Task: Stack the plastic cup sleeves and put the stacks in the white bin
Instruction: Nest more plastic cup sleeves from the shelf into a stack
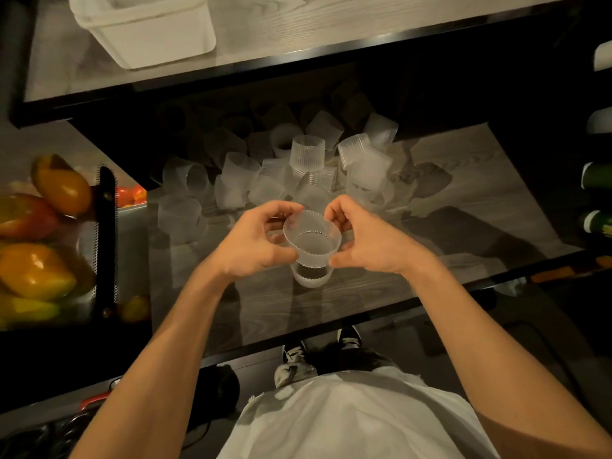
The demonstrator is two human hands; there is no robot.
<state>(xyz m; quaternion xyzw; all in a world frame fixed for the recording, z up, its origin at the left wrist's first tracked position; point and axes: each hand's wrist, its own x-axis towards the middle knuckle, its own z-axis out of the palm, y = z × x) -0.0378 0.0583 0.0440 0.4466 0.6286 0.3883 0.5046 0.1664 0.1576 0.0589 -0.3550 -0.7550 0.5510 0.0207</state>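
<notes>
We grip frosted ribbed plastic cup sleeve [311, 240] from both sides, left hand [255, 241] and right hand [374, 241] pinching it just above lower sleeve [311, 279] standing on near table. Loose sleeve pile [298, 173] beyond, unstacked. White rectangular plastic bin [159, 44] far left. We judge task barely begun.

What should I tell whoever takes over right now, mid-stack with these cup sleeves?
Hands: left hand and right hand both grip one ribbed sleeve, directly over a second sleeve.
Pile: loose sleeves lie heaped on the lower shelf, behind the hands.
Bin: the white bin sits on the upper shelf, far left; no stack shows in the visible part.
Done: one stack barely started.
Left: stack the heap, then move the stacks into the bin.
</notes>
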